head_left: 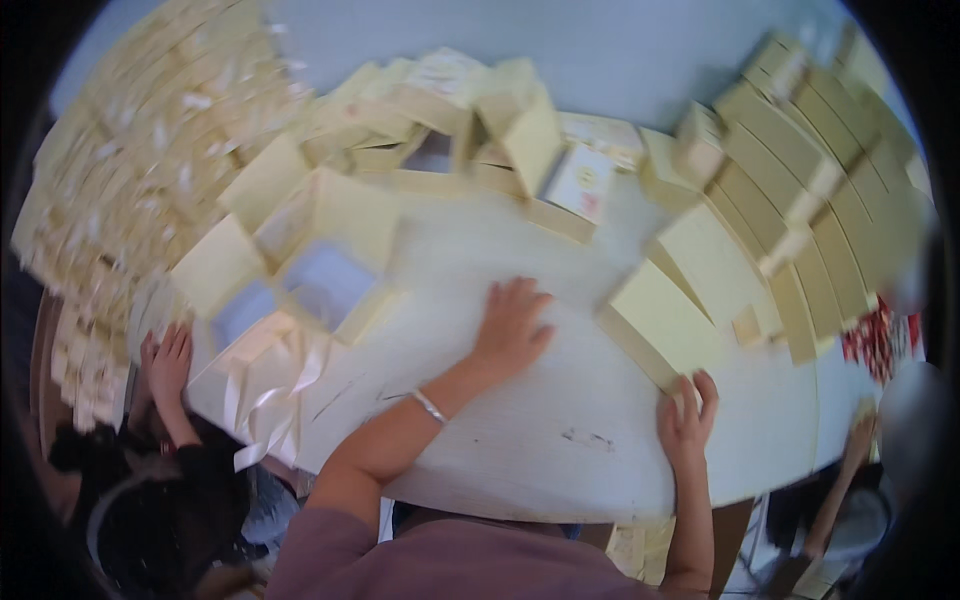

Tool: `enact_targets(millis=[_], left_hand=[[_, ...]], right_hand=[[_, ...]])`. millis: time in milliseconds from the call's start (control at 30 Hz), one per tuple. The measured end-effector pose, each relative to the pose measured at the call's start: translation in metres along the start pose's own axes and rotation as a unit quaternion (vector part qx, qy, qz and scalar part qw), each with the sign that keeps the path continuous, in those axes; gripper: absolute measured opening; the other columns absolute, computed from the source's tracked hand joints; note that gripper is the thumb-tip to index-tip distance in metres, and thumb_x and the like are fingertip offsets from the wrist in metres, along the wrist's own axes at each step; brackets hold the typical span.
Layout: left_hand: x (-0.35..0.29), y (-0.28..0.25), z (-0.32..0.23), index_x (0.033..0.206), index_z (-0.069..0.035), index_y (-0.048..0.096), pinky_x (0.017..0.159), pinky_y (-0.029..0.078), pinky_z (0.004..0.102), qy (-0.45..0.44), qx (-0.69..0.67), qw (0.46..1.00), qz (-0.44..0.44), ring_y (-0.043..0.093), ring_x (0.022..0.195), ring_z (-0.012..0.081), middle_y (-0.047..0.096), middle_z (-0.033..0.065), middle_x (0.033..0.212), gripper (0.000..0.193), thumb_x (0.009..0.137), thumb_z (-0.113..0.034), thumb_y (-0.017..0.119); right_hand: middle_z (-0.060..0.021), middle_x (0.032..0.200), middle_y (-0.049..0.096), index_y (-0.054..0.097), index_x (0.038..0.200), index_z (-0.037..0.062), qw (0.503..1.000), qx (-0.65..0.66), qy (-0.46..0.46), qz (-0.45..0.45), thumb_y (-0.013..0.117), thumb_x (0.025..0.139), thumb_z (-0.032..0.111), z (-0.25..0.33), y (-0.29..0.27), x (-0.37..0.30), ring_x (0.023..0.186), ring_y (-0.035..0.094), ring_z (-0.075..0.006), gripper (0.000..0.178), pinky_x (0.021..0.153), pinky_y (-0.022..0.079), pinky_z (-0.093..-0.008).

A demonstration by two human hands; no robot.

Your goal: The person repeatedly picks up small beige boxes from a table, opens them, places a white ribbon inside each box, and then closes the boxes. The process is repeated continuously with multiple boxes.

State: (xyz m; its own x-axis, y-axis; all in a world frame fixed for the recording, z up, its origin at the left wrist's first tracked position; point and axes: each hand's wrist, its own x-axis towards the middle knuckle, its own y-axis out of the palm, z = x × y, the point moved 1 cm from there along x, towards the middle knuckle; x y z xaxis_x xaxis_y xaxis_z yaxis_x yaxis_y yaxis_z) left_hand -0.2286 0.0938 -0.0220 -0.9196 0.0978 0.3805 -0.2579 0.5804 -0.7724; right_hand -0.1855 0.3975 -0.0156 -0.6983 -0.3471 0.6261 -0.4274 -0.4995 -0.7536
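My left hand [510, 325] hovers over or rests on the middle of the white table [480, 430], its fingers spread and nothing in it. A silver bangle is on that wrist. At the right, my right hand [687, 415] has its bent fingers on the near corner of a closed cream box [665, 320]. The box lies at a slant, and its long side wall faces me. Just behind it leans another cream panel or box [715, 260], partly hidden. Open cream boxes with pale linings, including one box [335, 285], stand left of my left hand.
Stacked cream boxes [800, 170] fill the far right. More boxes [440, 110] line the back, one with a white printed card [580, 182]. Many small cream pieces [150, 150] cover the far left. White ribbons [265, 410] hang near a co-worker's hand [170, 362]. Another person sits right.
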Motion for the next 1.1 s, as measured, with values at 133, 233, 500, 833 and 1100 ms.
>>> enact_targets(millis=[133,233,500,833,1100], left_hand=[[0.001,0.001,0.005,0.115,-0.007,0.047,0.099,0.019,0.0535,0.011,-0.011,1.000,-0.027,0.036,0.116,0.0321,0.040,0.0171,0.123,0.045,0.074,-0.021,0.060],[0.007,-0.002,-0.012,0.120,-0.007,0.041,0.099,0.026,0.0404,0.024,-0.115,0.993,-0.014,0.035,0.117,0.0311,0.038,0.0170,0.125,0.049,0.076,-0.019,0.060],[0.008,0.003,-0.068,0.129,-0.006,0.031,0.097,0.031,0.0378,-0.119,-0.380,0.907,0.139,0.034,0.119,0.0259,0.037,0.0150,0.128,0.061,0.078,-0.020,0.061],[-0.015,-0.008,-0.081,0.123,0.004,0.036,0.077,0.043,0.0295,0.104,-0.181,0.975,0.080,0.052,0.087,0.0213,0.051,0.0125,0.103,0.058,0.077,-0.019,0.063],[0.001,-0.052,-0.123,0.108,0.006,0.052,0.055,0.038,0.0199,-0.030,-0.252,0.960,0.115,0.040,0.055,0.0054,0.045,-0.0011,0.061,0.044,0.075,-0.020,0.065]], right_hand=[[-0.0236,0.130,0.030,0.044,0.120,0.0028,0.992,0.061,0.105,0.042,0.069,0.068,0.013,0.004,-0.002,0.022,0.106,0.045,-0.0352,0.058,0.086,0.042,-0.0383],[-0.0238,0.131,0.030,0.044,0.121,0.0051,0.995,0.055,0.075,0.024,0.070,0.069,0.016,-0.003,0.002,0.020,0.103,0.048,-0.0337,0.059,0.080,0.046,-0.0361],[-0.0252,0.125,0.034,0.046,0.119,0.0074,0.994,0.071,0.030,0.071,0.067,0.071,0.019,0.026,-0.023,-0.003,0.104,0.047,-0.0351,0.054,0.084,0.044,-0.0381],[-0.0239,0.119,0.042,0.042,0.120,0.0032,0.961,0.222,0.157,0.040,0.069,0.070,0.014,0.014,-0.032,-0.005,0.103,0.049,-0.0363,0.058,0.086,0.042,-0.0352],[-0.0180,0.093,0.058,0.040,0.120,0.0002,0.901,0.332,0.280,0.003,0.066,0.076,0.023,0.029,-0.075,0.018,0.080,0.059,-0.0242,0.056,0.075,0.047,-0.0337]])
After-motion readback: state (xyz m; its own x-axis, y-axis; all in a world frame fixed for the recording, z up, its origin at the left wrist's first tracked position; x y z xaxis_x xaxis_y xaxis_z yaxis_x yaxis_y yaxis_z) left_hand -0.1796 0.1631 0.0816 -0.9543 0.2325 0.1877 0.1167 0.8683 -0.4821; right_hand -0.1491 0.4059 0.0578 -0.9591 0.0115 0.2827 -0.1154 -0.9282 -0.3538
